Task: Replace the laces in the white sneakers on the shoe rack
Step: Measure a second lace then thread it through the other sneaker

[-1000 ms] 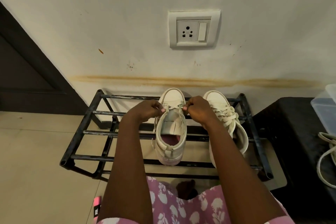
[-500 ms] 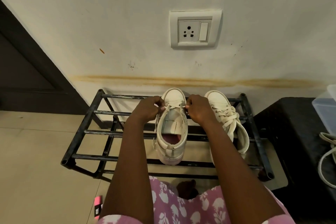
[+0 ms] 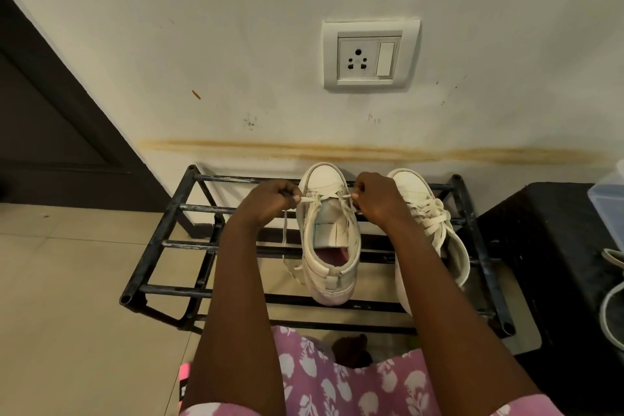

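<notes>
Two white sneakers stand toe-to-wall on a black metal shoe rack (image 3: 158,243). The left sneaker (image 3: 329,240) has an almost bare tongue, with a white lace (image 3: 324,197) crossing only near the toe. My left hand (image 3: 270,201) pinches one end of that lace at the shoe's left side, and the loose tail hangs down beside the shoe. My right hand (image 3: 374,196) pinches the other end at the shoe's right side. The right sneaker (image 3: 435,223) is fully laced and partly hidden behind my right forearm.
A wall with a socket plate (image 3: 369,54) rises right behind the rack. A dark door (image 3: 50,132) is at the left. A black stool (image 3: 553,263) at the right carries a clear plastic box (image 3: 607,203) and a white cord (image 3: 613,300). Beige floor tiles lie to the left.
Both hands have moved apart and toward the toe, drawing the lace taut across the lowest eyelets of the left sneaker. The shoes and rack have stayed put.
</notes>
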`<act>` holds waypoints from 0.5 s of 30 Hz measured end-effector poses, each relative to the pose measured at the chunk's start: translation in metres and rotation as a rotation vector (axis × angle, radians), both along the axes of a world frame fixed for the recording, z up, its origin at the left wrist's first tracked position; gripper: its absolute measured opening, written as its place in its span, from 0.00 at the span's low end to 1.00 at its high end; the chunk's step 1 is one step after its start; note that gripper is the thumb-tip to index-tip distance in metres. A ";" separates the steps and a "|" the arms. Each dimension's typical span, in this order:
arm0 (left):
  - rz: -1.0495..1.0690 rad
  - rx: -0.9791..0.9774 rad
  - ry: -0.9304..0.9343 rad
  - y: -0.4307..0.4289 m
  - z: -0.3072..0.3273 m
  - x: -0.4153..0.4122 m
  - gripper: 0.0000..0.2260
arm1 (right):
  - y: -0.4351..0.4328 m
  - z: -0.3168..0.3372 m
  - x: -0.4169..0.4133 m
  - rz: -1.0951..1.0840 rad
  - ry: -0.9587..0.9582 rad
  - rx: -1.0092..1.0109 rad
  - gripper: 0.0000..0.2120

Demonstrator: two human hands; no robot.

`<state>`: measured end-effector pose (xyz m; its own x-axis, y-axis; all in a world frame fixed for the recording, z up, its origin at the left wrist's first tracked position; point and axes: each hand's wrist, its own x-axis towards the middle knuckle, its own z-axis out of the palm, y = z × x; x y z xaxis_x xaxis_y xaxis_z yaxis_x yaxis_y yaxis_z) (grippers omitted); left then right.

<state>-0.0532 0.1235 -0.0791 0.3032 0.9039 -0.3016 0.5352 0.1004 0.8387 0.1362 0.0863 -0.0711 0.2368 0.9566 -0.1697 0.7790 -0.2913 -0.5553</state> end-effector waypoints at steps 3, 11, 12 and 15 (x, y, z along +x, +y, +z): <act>0.066 0.103 -0.035 0.000 0.011 -0.005 0.05 | 0.001 0.012 -0.001 -0.016 0.037 0.125 0.09; 0.114 0.267 -0.238 -0.004 0.039 0.002 0.08 | 0.006 0.030 -0.053 0.321 -0.079 0.016 0.19; 0.117 0.268 -0.257 -0.005 0.039 0.003 0.09 | 0.005 0.026 -0.056 0.311 -0.127 0.052 0.12; 0.133 0.230 -0.258 -0.002 0.040 -0.001 0.09 | 0.007 0.022 -0.058 0.242 -0.067 0.202 0.11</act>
